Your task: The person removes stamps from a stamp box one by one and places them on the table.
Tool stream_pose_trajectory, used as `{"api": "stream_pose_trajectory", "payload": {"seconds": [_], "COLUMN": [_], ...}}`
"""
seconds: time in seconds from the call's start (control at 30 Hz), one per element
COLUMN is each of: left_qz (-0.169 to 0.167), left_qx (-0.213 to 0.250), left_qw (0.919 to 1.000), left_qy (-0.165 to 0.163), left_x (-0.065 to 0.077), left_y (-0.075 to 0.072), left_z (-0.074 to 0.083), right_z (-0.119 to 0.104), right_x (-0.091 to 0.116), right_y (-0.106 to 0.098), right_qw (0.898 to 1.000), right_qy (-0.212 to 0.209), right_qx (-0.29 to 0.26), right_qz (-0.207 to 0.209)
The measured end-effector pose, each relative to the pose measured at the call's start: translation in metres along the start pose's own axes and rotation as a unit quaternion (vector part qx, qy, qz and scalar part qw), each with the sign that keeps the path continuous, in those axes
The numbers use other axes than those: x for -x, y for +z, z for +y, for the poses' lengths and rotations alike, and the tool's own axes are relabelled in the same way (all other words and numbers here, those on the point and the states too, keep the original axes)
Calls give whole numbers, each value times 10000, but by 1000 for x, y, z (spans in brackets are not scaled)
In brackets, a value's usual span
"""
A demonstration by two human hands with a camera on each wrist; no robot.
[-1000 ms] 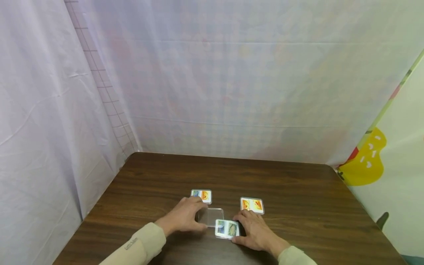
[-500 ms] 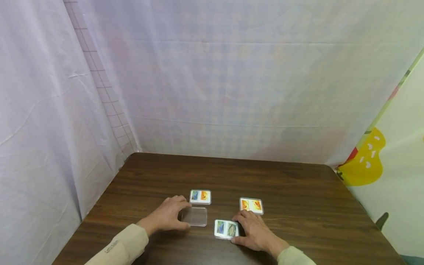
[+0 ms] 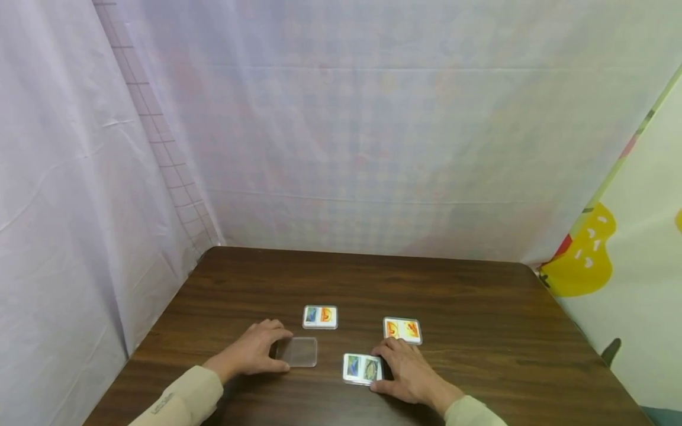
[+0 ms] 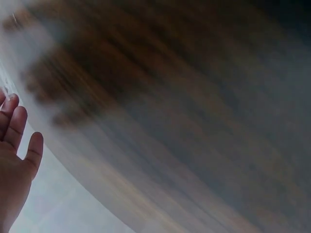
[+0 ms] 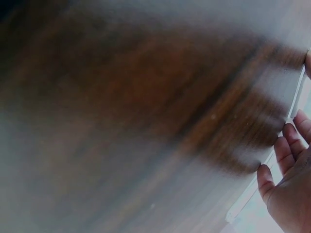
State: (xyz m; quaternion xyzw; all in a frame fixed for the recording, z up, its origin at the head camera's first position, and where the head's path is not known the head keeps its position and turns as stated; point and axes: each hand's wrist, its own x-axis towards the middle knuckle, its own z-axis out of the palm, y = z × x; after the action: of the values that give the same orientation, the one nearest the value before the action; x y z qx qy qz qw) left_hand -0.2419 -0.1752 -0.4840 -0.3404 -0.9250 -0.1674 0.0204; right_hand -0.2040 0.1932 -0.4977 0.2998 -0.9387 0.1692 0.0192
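In the head view my left hand [image 3: 249, 352] holds a clear plastic cover [image 3: 301, 352] by its left edge, thumb at the near corner and fingers at the far one. To the right, my right hand [image 3: 409, 371] grips the right end of a clear case with a picture card [image 3: 358, 368], which lies flat on the table. The card bears a bluish picture and a greenish round one. A gap of bare wood separates cover and case. In the right wrist view, fingertips [image 5: 265, 175] touch a pale straight edge. The left wrist view barely catches the cover.
Two more cased picture cards lie farther back: one with blue and orange pictures [image 3: 320, 317] behind the cover, one with orange pictures [image 3: 402, 331] just beyond my right fingers. The dark wood table [image 3: 458, 284] ends at a white curtain [image 3: 362, 148].
My left hand has drawn the clear cover leftward, from overlapping the card case to well apart from it. My right hand has stayed on the case.
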Motion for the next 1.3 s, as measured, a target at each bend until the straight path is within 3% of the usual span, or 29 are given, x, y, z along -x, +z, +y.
{"api": "stream_pose_trajectory", "payload": {"seconds": [0.6, 0.8, 1.3], "left_qz": [-235, -113, 5], "left_qx": [38, 8, 321], "left_qw": [9996, 9998, 9995], "left_qy": [-149, -134, -52], "left_x": [4, 1, -19], "left_y": [0, 2, -2], "left_z": [-7, -6, 18], "right_z": [1, 1, 1], "right_x": [0, 0, 1], "right_y": [0, 2, 1], "right_qw": [10000, 10000, 10000], "right_qy": [0, -23, -37], "right_qx": [38, 31, 38], "right_qz": [-46, -19, 23]}}
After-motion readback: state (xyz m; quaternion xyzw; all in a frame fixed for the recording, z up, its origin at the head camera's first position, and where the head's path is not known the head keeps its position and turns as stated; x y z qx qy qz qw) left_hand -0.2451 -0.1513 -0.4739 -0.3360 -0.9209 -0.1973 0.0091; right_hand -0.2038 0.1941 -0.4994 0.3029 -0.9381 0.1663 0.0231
